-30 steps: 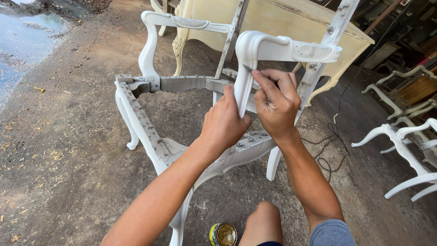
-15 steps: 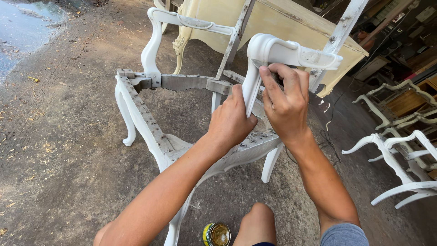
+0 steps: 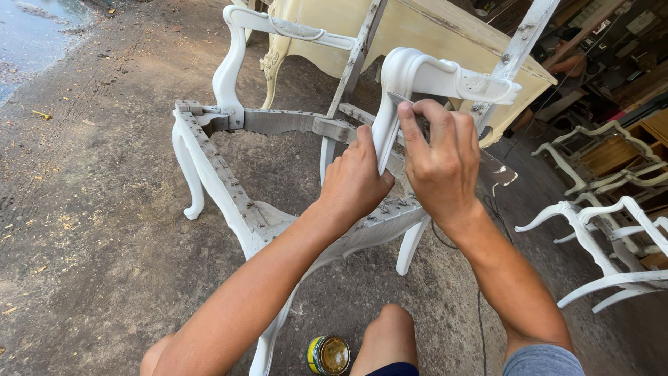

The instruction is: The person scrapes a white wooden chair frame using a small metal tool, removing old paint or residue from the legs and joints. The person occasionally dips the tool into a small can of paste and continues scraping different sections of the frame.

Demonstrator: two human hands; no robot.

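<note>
White chair frame (image 3: pixel 229 195) stands on the dirt ground (image 3: pixel 90 244), seat stripped open, cream table (image 3: pixel 445 35) behind it. Left hand (image 3: pixel 356 182) is closed around the lower part of the near arm post (image 3: pixel 387 129); right hand (image 3: pixel 440 161) just beside it, fingers pinched on a thin flat blade (image 3: pixel 403 103) pressed against the post. Small open tin (image 3: pixel 328 355) by the knee, more white frames (image 3: pixel 612 230) far right.

A small round tin (image 3: pixel 328 355) stands on the dirt ground (image 3: pixel 90 230) at the bottom edge of the view, just beside a knee. Its lid is off, showing a yellowish-brown inside, and its side carries a yellow and green label.
</note>
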